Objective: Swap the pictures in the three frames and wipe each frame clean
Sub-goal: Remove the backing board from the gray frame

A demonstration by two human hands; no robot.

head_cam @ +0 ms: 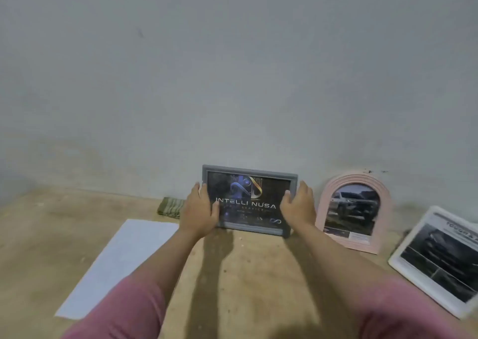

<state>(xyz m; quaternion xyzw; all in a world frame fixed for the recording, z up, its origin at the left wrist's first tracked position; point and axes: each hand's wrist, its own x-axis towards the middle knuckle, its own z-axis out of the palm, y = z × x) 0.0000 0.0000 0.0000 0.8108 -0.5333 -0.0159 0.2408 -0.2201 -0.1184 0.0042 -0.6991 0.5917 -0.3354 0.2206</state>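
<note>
Wall [232, 67] backs tabletop [245, 274]; frames propped against it to stand. White sheet [116, 266] flat at left. White frame [437, 263] far right, tilted, car print. Grey frame [249, 199] centre, upright, dark "INTELLI NUSA" print. Pink arched frame [353, 212] beside it, car photo. Left hand [200, 212] and right hand [297, 207] grasp grey frame's side edges, probably steadying it. Folded green cloth [170, 207] behind left hand, near for wiping.

Grey frame [249, 170], pink arched frame [328, 201], green striped cloth [170, 207].
</note>
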